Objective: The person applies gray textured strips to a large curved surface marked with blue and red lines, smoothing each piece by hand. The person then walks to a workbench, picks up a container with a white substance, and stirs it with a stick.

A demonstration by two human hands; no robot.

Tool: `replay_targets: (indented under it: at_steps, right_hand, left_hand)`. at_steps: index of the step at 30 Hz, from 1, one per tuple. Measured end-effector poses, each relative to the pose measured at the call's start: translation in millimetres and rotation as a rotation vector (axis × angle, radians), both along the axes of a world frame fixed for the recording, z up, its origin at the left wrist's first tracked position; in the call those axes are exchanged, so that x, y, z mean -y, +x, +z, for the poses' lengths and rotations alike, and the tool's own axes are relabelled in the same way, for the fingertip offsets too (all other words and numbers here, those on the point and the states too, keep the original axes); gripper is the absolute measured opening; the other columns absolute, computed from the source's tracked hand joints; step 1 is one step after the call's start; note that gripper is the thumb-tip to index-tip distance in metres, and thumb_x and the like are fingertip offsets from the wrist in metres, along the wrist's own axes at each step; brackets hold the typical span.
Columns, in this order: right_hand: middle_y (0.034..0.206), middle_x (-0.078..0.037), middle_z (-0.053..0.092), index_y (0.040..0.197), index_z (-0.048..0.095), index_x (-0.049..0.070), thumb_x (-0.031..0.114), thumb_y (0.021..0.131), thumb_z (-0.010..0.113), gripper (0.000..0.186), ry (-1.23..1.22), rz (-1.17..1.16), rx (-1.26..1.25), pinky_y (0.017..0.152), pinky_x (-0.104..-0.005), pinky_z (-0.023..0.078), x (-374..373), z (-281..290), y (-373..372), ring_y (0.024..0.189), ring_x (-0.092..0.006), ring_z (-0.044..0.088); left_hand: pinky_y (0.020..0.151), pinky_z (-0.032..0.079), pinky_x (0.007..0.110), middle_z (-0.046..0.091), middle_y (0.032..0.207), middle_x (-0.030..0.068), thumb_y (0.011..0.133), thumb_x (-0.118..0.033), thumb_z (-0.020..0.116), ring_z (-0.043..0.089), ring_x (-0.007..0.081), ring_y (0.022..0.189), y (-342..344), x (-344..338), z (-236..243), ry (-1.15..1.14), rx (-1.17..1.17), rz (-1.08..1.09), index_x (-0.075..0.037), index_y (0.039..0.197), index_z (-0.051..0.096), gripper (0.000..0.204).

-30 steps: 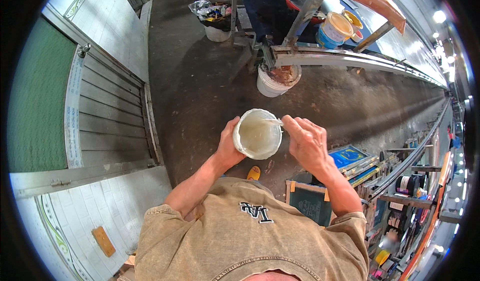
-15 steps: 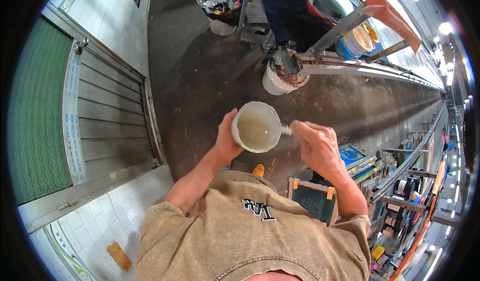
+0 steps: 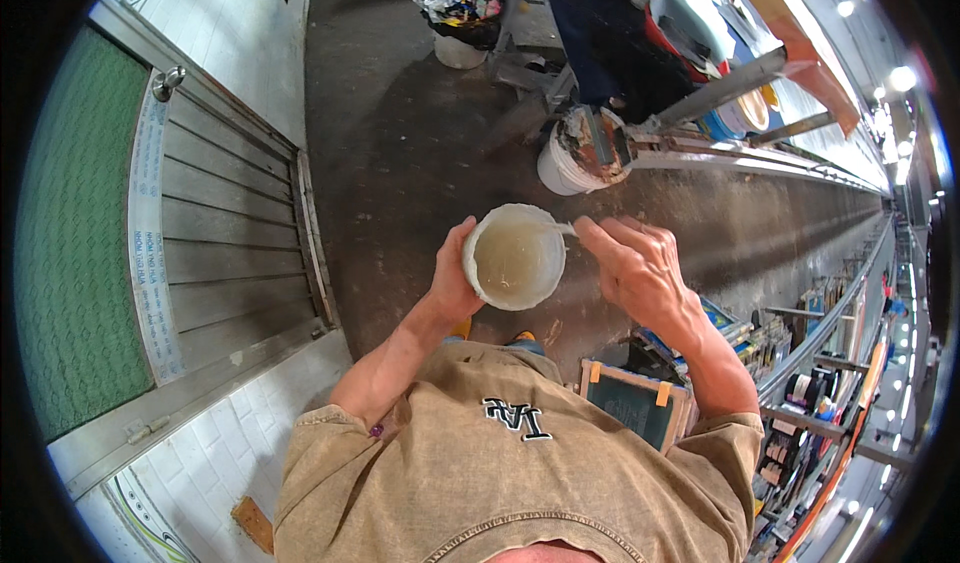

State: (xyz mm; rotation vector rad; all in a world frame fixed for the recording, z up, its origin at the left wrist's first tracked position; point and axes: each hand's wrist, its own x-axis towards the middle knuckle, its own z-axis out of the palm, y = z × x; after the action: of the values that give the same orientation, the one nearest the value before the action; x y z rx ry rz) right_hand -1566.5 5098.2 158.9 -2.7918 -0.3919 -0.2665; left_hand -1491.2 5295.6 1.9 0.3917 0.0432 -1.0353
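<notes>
My left hand (image 3: 456,281) is wrapped round the side of a white plastic tub (image 3: 553,273), held over the floor in front of my body. A cloudy, pale beige liquid (image 3: 507,261) lies inside it. My right hand (image 3: 638,268) is closed round the end of a thin whitish stick (image 3: 566,229), at the tub's right side. The stick reaches over the rim toward the liquid; its far end is hard to make out.
Ahead stands a white bucket (image 3: 570,170) crusted with residue, beside a metal-framed table (image 3: 715,98). A bin (image 3: 460,51) with rubbish is farther off. To my left is a slatted metal door (image 3: 235,208); to my right, a framed screen (image 3: 632,403) and crowded racks (image 3: 800,393).
My right hand and the stick have shifted up along the tub's right rim. The left hand keeps its hold on the tub. The surroundings have shifted slightly with my head.
</notes>
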Motion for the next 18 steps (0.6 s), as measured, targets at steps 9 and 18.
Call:
replay_targets:
  at_steps: [9, 18]
  right_hand:
    - [0.061, -0.012, 0.062, 0.09, 0.066, -0.003, 0.008, 0.09, 0.055, 0.015, 0.796, -0.441, -0.736, 0.049, -0.0319, 0.046, -19, 3, 47, 0.049, -0.0193, 0.06]
    - [0.065, -0.014, 0.053, 0.095, 0.065, 0.002, -0.005, 0.075, 0.059, 0.022, 0.22, 0.023, 0.138, 0.053, -0.0398, 0.045, 26, -33, 171, 0.061, -0.0337, 0.058]
  left_hand:
    - [0.105, 0.044, 0.047, 0.059, 0.131, 0.0102, 0.1, -0.048, 0.029, 0.056, 0.028, 0.123, 45, 3, 2, 0.191, -0.157, 0.16, -0.01, 0.134, 0.053, 0.057]
    - [0.103, 0.045, 0.046, 0.058, 0.132, 0.0101, 0.1, -0.05, 0.03, 0.056, 0.0278, 0.122, 143, 26, -6, 0.156, -0.095, 0.266, -0.009, 0.134, 0.053, 0.058]
